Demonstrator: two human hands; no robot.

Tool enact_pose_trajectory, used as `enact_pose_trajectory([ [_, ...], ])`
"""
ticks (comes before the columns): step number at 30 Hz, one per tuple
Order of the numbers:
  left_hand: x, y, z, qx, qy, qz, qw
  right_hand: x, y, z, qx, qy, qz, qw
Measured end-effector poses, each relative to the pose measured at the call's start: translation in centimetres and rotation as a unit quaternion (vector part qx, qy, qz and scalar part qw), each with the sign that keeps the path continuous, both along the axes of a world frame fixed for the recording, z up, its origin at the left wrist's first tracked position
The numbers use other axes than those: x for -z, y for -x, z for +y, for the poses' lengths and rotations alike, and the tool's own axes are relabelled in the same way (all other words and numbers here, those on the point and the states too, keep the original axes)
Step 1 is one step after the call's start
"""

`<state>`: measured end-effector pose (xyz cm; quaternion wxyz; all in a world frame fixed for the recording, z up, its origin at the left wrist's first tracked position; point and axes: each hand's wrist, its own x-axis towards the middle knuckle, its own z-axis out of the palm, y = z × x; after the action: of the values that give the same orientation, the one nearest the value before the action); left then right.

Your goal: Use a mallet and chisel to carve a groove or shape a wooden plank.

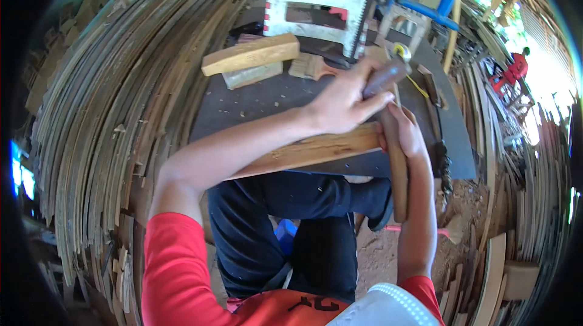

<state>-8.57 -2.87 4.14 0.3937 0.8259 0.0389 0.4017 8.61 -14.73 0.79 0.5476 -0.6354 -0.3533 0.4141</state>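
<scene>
Left hand (346,104): clamped round the dark handle (385,78), over the worktop (234,107).
Right hand (410,134): just below, closed on the stick (398,174), and the nearer to it.
Stick: long axis pointing back toward the body, crossing at the plank's (325,147) right end.
Plank: side to side, under the left forearm (243,140).
Hidden: whatever that handle joins, behind the fingers; plank's left end, covered.
</scene>
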Motion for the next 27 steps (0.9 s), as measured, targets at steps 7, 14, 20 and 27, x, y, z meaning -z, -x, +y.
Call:
enact_pose_trajectory([
  [7, 0.9, -1.0, -1.0, 0.082, 0.033, 0.031, 0.996, 1.5, -1.4, -0.2, -0.021, -0.050, -0.031, 0.998],
  [14, 1.1, -0.8, -0.8, 0.101, 0.055, 0.035, 0.993, 0.8, -0.7, 0.1, -0.029, -0.052, -0.012, 0.998],
  [20, 0.9, -1.1, -1.0, 0.119, 0.061, 0.056, 0.989, 0.8, -0.3, -1.4, 0.025, -0.118, 0.014, 0.993],
  [27, 1.3, -1.3, -0.8, 0.090, 0.020, 0.046, 0.995, -4.7, -0.8, -9.7, 0.162, -0.180, 0.027, 0.970],
])
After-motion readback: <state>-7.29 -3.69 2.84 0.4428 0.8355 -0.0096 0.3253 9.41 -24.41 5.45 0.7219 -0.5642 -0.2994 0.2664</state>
